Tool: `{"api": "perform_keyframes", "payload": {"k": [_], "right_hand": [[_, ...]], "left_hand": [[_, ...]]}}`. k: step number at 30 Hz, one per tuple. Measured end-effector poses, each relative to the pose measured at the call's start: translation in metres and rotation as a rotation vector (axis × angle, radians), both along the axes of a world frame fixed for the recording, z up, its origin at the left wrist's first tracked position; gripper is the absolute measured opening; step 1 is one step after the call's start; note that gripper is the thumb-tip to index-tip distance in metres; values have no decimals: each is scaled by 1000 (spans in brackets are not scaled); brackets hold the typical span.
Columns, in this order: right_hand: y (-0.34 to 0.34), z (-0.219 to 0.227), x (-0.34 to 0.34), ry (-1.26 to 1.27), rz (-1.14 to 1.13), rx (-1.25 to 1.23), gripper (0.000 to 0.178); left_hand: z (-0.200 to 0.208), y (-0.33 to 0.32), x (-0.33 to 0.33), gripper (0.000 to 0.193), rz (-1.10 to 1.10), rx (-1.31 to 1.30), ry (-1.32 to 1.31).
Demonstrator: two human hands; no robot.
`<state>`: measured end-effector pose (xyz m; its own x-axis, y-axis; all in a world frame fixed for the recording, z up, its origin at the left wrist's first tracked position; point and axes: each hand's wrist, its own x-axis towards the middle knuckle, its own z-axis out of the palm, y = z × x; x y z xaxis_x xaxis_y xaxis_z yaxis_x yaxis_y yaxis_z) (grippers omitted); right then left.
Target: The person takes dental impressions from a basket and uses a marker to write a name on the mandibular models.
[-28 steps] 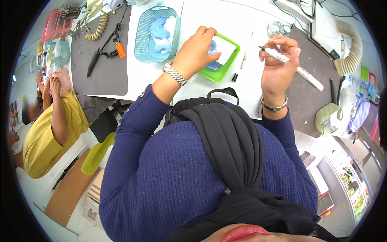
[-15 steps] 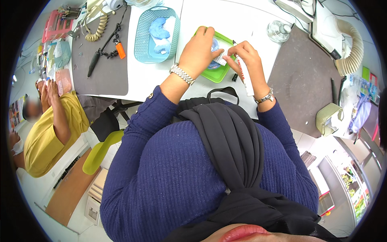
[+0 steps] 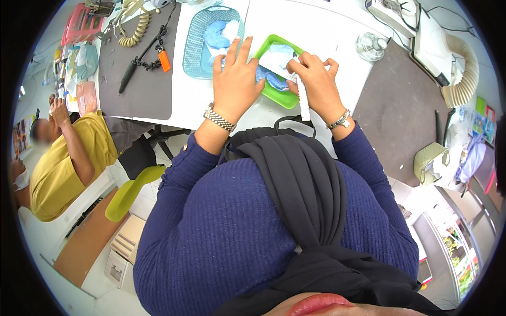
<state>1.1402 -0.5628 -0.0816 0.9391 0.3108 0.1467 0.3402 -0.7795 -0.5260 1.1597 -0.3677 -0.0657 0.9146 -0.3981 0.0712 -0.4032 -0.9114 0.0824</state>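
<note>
My left hand [image 3: 234, 81] is open, fingers spread, over the gap between the light-blue basket [image 3: 188, 50] and the green tray [image 3: 287, 100]. My right hand [image 3: 320, 87] is closed at the tray's right side. It grips a slim white marker [image 3: 304, 102] with red print, which points down toward me. Inside the green tray lie blue moulded pieces [image 3: 275, 81] and a white paper slip [image 3: 274, 60]; my fingers partly cover them. Similar blue moulded pieces [image 3: 215, 36] and white material lie in the light-blue basket.
A clear glass burner-like bottle [image 3: 370, 47] stands to the right. On the left mat lies a black corded handpiece [image 3: 127, 77] with an orange tag [image 3: 164, 60]. A beige hose [image 3: 461, 68] curves at far right. A person in yellow [image 3: 79, 163] sits at left.
My left hand has moved left, away from the green tray, and its fingers have spread. The right hand has shifted slightly, still holding the marker. More of the tray's contents show.
</note>
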Motion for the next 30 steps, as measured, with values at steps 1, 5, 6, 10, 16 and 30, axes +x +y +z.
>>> {"api": "perform_keyframes", "payload": {"k": [1,5,6,10,16,30], "right_hand": [[0,-1,0,-24,-14,18,19],[-2,-5,4,-81,-84,84,17],[-2,-7,5,-95,-94,95,17],[-3,-9,8,-118,-121,118,16],[-4,-5,8,-98,-152,140,17],[-9,-8,8,-67,-167,138,18]], "left_hand": [[0,-3,0,23,5,46,-2],[-5,-12,3,18,34,188,-1],[-9,-13,4,16,42,214,2],[-18,-16,5,10,28,185,-103],[-30,-17,6,33,70,179,-82],[-16,-14,7,23,30,-42,-23]]}}
